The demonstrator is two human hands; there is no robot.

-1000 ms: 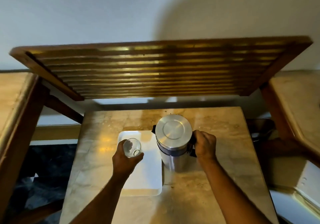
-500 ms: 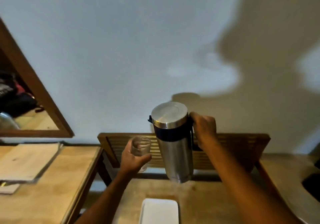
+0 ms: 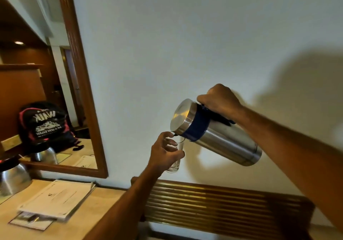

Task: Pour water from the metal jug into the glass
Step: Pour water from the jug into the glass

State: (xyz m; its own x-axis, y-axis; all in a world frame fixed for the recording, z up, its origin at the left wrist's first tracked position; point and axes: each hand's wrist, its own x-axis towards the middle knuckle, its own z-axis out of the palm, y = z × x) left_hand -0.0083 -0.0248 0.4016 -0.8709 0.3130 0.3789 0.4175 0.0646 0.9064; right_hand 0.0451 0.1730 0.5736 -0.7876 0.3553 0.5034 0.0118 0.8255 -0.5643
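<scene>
The metal jug (image 3: 220,137), steel with a dark blue band and a flat lid, is held high in the air and tilted steeply to the left. My right hand (image 3: 219,100) grips its handle from above. Its spout sits right over the rim of the clear glass (image 3: 175,162), which stays upright in my left hand (image 3: 163,152). My fingers wrap the glass and hide most of it. I cannot make out a stream of water or a water level.
A wooden slatted rack (image 3: 213,208) leans on the white wall below the hands. On the left, a wood-framed mirror (image 3: 87,91) hangs above a desk (image 3: 96,204) with papers (image 3: 55,200) and a metal dome (image 3: 13,180).
Both hands rose from the table with the jug and glass. The jug went from upright to tilted left, spout over the glass. The view swung upward and left.
</scene>
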